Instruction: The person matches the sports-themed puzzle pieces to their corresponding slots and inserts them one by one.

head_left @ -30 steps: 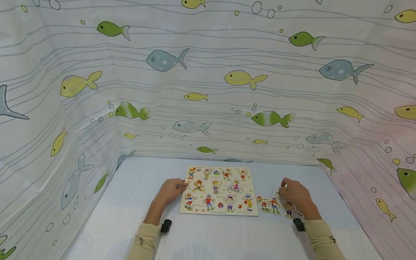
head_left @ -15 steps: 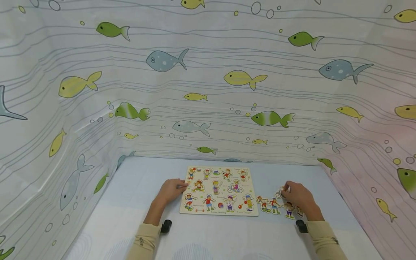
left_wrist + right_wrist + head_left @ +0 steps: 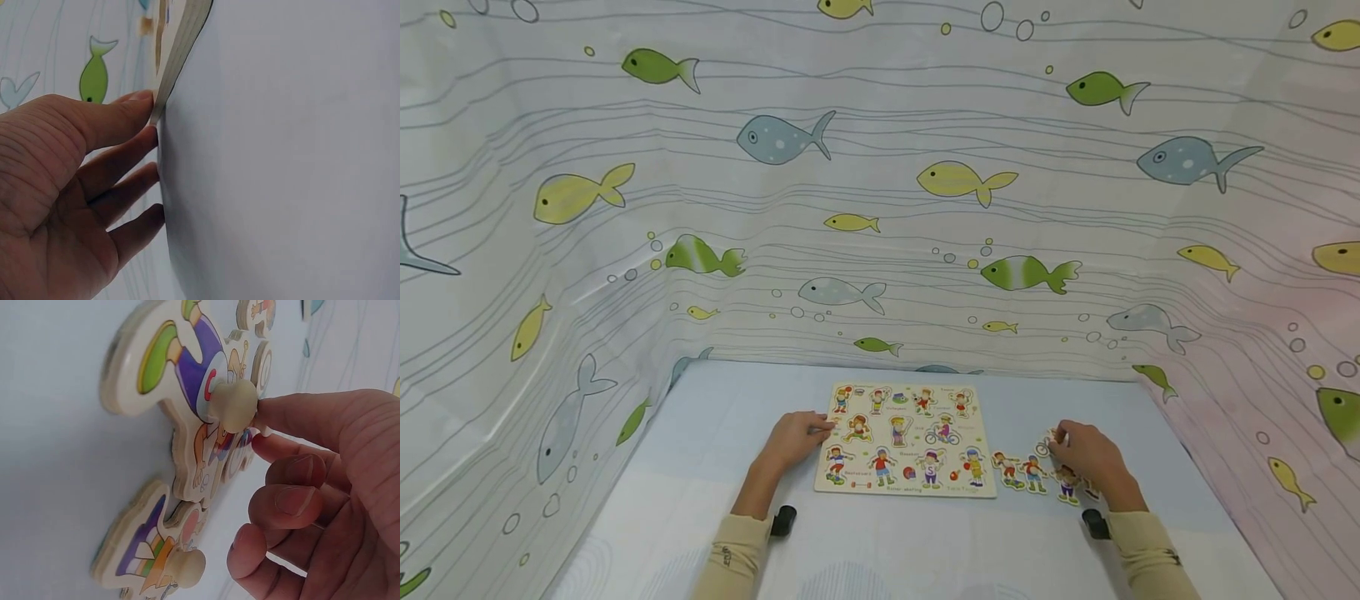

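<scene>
A wooden peg puzzle board (image 3: 913, 482) printed with sporty children lies flat on the table. My left hand (image 3: 799, 437) holds its left edge; the left wrist view has the thumb and index fingertips at the board edge (image 3: 182, 53), other fingertips against the table. To the right of the board, my right hand (image 3: 1086, 452) pinches a bicycle puzzle piece (image 3: 1042, 445); its knob is hidden. Nearer the wrist lies a purple-trousered puzzle piece (image 3: 197, 369) with a round wooden knob (image 3: 236, 405), just in front of the right fingertips. Another knobbed piece (image 3: 147, 550) lies beside it.
Several loose pieces sit right of the board, among them a skateboarder (image 3: 1008, 471) and a red-shirted skater (image 3: 1033, 475). One more piece (image 3: 1092, 493) is partly under the right hand. A fish-patterned sheet (image 3: 917, 250) walls the table (image 3: 895, 542) at back and sides.
My right hand has shifted slightly right and toward me, and more of the bicycle piece shows beside its fingertips. The left hand and the board stay put.
</scene>
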Action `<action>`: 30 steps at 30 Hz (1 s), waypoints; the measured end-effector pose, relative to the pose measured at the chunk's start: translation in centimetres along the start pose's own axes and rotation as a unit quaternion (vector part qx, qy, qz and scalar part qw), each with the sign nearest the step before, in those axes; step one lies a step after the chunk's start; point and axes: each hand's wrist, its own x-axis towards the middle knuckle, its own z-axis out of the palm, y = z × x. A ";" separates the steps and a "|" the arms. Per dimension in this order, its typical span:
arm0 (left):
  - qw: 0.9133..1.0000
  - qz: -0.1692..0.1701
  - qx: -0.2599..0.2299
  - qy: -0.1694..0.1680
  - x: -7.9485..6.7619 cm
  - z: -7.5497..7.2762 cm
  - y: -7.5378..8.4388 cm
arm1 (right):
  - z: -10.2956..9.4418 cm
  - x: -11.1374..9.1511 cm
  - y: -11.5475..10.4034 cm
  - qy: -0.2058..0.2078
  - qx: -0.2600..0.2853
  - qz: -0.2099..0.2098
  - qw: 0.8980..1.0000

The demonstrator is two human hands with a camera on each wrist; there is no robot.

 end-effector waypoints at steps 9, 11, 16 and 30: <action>1.000 -0.006 -0.002 -0.003 -0.1 0.0 0.2 | -0.2 -0.1 -0.1 0.001 -0.004 -0.002 1.000; 1.000 -0.005 -0.001 -0.003 -0.1 0.0 0.2 | -0.3 -0.1 -0.2 0.000 -0.004 0.000 1.000; 1.000 -0.009 0.001 -0.007 0.0 -0.1 0.2 | -0.7 -0.3 -0.5 0.000 -0.004 0.001 1.000; 1.000 -0.016 -0.003 -0.009 0.0 -0.1 0.1 | -1.0 -0.2 -1.2 0.012 -0.009 -0.008 1.000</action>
